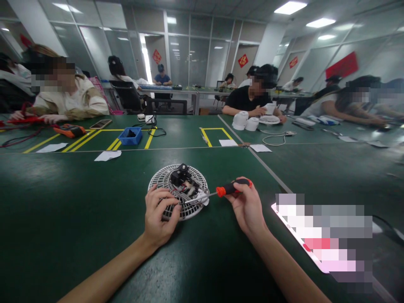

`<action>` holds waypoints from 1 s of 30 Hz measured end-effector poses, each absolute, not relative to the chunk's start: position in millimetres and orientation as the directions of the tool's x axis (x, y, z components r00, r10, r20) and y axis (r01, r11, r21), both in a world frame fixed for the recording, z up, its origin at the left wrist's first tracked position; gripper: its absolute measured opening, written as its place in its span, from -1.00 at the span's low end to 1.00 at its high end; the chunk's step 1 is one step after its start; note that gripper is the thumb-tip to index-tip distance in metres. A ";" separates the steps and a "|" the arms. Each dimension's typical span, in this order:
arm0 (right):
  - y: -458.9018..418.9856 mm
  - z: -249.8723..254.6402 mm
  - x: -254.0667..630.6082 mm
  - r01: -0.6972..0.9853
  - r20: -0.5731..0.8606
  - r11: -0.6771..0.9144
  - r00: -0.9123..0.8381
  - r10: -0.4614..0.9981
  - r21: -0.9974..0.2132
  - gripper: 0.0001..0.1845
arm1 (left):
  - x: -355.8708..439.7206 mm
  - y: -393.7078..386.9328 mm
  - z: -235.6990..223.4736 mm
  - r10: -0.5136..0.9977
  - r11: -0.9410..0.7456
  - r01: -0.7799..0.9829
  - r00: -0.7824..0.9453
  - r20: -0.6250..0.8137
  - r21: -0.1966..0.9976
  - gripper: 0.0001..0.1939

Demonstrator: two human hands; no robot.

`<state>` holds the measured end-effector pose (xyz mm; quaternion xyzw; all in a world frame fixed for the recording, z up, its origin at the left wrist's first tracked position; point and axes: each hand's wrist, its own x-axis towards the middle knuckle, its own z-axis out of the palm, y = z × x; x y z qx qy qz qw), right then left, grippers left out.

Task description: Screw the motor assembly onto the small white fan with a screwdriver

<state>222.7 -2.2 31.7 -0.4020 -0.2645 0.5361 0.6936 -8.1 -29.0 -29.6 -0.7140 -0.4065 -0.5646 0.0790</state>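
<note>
In the head view, a round white fan grille (pixel 158 179) lies on the green table in front of me. On it sits an assembly of black parts and wires (pixel 186 179). My right hand (pixel 249 206) is closed around the black and orange handle of a screwdriver (pixel 233 187), whose shaft points left across the grille. My left hand (pixel 160 214) is over the grille's near left side. Its thumb and forefinger are pinched together at the screwdriver's tip; whatever they hold there is too small to make out.
A tablet-like device (pixel 296 240), partly blurred out, lies to my right. Farther off are a blue bin (pixel 131 136), paper slips (pixel 107 156), an orange meter (pixel 69 131), white housings (pixel 240 120) and a coiled cable (pixel 277 138). Several people work at the tables.
</note>
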 end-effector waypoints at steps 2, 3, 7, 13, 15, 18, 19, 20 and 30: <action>-1.7 32.1 223.0 -0.529 -0.063 0.119 0.313 0.948 -0.840 -0.63 | -7.7 -28.6 -29.6 0.490 -0.654 0.670 0.021 0.872 0.351 -0.86; -1.7 32.3 222.8 -0.524 -0.061 0.125 0.324 0.944 -0.842 -0.63 | -7.5 -28.3 -29.8 0.487 -0.654 0.671 0.018 0.873 0.351 -0.86; -2.5 32.6 221.5 -0.489 -0.041 0.143 0.346 0.937 -0.861 -0.62 | -7.2 -27.1 -30.7 0.476 -0.649 0.677 0.005 0.879 0.347 -0.85; -3.2 31.2 222.1 -0.433 -0.007 0.155 0.350 0.937 -0.888 -0.63 | -8.1 -25.2 -32.3 0.488 -0.637 0.674 -0.024 0.873 0.375 -0.86; -2.8 30.3 222.6 -0.417 -0.001 0.153 0.347 0.938 -0.896 -0.65 | -8.5 -24.8 -32.6 0.490 -0.637 0.670 -0.030 0.871 0.381 -0.86; -2.3 29.0 222.9 -0.418 -0.017 0.139 0.348 0.937 -0.898 -0.64 | -9.0 -24.3 -33.0 0.494 -0.645 0.660 -0.025 0.869 0.386 -0.86; -2.2 28.7 222.7 -0.425 -0.023 0.137 0.350 0.937 -0.895 -0.64 | -9.1 -24.3 -33.2 0.495 -0.647 0.657 -0.023 0.868 0.387 -0.85; -2.2 28.5 222.5 -0.433 -0.029 0.136 0.352 0.936 -0.891 -0.64 | -9.3 -24.3 -33.3 0.497 -0.649 0.655 -0.020 0.868 0.387 -0.85; -2.7 29.2 219.5 -0.456 -0.036 0.124 0.327 0.944 -0.881 -0.63 | -11.5 -23.9 -34.9 0.497 -0.656 0.656 0.003 0.868 0.374 -0.83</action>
